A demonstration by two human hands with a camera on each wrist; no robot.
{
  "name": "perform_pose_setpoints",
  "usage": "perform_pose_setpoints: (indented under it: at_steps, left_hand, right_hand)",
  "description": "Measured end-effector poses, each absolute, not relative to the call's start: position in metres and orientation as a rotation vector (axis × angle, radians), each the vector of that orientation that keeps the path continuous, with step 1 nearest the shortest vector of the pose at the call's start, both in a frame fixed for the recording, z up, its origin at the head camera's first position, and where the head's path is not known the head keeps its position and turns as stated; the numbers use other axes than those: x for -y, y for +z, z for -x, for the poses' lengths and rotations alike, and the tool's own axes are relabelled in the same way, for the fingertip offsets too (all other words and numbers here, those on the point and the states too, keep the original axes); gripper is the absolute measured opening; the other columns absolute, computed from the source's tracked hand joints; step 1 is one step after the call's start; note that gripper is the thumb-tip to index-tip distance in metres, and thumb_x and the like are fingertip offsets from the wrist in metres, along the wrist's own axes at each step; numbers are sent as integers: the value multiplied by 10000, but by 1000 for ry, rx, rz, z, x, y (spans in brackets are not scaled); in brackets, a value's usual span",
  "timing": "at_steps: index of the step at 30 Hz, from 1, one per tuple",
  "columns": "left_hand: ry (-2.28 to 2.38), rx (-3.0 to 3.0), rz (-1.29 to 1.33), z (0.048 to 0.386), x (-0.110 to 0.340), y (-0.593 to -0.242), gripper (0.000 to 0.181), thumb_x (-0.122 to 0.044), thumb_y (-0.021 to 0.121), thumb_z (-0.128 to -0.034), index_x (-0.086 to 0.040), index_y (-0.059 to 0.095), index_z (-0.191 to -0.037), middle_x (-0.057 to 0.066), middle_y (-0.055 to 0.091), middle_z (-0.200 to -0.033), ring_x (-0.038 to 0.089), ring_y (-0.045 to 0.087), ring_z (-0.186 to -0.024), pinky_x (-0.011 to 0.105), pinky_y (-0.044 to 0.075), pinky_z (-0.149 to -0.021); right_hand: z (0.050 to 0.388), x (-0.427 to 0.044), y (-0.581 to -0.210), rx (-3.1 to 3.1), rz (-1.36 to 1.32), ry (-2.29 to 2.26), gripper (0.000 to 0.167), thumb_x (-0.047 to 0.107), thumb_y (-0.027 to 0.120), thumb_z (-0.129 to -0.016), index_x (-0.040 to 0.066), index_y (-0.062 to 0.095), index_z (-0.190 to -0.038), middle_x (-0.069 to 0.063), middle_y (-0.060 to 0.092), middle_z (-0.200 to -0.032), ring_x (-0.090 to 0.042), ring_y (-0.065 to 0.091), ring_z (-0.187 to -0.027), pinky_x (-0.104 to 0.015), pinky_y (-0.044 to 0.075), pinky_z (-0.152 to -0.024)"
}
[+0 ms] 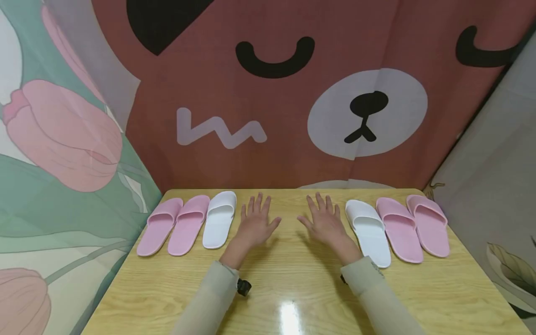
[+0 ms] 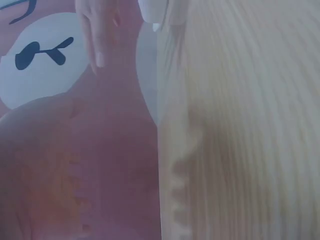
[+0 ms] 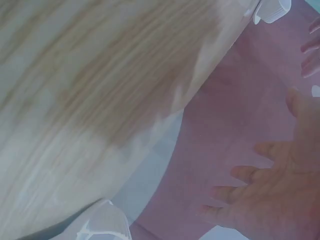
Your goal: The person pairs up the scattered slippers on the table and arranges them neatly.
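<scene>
In the head view my left hand [image 1: 254, 225] is held over the table with its fingers spread and holds nothing. Nearest to it is a white slipper [image 1: 218, 225] on its left. My right hand [image 1: 326, 224] mirrors it, fingers spread, with another white slipper [image 1: 374, 239] to its right. Left of the left-hand white slipper lie two pink slippers [image 1: 187, 232] [image 1: 156, 235]. Two more pink slippers [image 1: 403, 238] [image 1: 433, 235] lie at the far right. The right wrist view shows the right hand [image 3: 275, 190] with outstretched fingers and part of a white slipper [image 3: 102, 222].
A wooden table [image 1: 289, 279] bears the slippers, all with toes toward the back. Behind it hangs a red-brown cloth [image 1: 289, 163] with a bear face. A flowered cloth [image 1: 63, 209] borders the left side, and a pale printed cloth [image 1: 494, 186] the right.
</scene>
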State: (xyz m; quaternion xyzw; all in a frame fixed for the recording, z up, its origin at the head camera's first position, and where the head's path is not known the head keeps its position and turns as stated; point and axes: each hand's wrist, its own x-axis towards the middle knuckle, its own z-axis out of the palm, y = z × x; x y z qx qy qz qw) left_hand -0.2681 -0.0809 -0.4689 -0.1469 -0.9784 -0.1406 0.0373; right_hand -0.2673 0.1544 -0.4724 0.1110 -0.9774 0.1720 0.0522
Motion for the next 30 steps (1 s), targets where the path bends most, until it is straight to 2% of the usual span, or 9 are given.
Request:
perform_pose_setpoints:
  at_steps: [5,14,18,24,30]
  left_hand:
    - [-429,2966,448,269,87,-468,756,-559,453,-1029,-136,233,-1616,169,137,-1679,409,123,-1536,637,132,-1194]
    - [-456,2970,456,269,96,-466,749,-547,448,-1036,-134,225,-1620,168,129,-1682,406,101,-1541,637,127,-1193]
    - [-449,2957,462,270,99,-467,750,-541,456,-1033,-124,237,-1616,176,148,-1676,414,113,-1537,647,149,-1184]
    - [-469,2971,435,271,104,-465,753,-533,476,-1029,-127,236,-1616,169,125,-1682,412,98,-1539,643,109,-1192]
    - [-454,2963,419,272,110,-465,765,-547,473,-1023,-121,240,-1614,175,140,-1677,416,119,-1534,626,100,-1201]
  right_hand:
    - [268,-158,-469,2960,-329,523,744,522,519,-1016,96,312,-1590,-238,202,-1647,-517,124,-1501,-718,132,-1147]
    - [269,-167,-460,2988,-325,558,731,503,506,-1028,87,299,-1591,-247,174,-1648,-522,81,-1504,-738,89,-1139]
    - [270,-170,-459,2972,-324,523,719,491,522,-1025,77,325,-1578,-256,201,-1638,-535,113,-1494,-738,127,-1135]
    - [270,-176,-461,2942,-304,487,710,486,554,-1010,73,370,-1558,-266,244,-1619,-543,168,-1477,-738,178,-1122]
    - [270,-181,-463,2939,-295,503,706,471,564,-1009,62,375,-1552,-277,238,-1616,-546,167,-1474,-747,162,-1119]
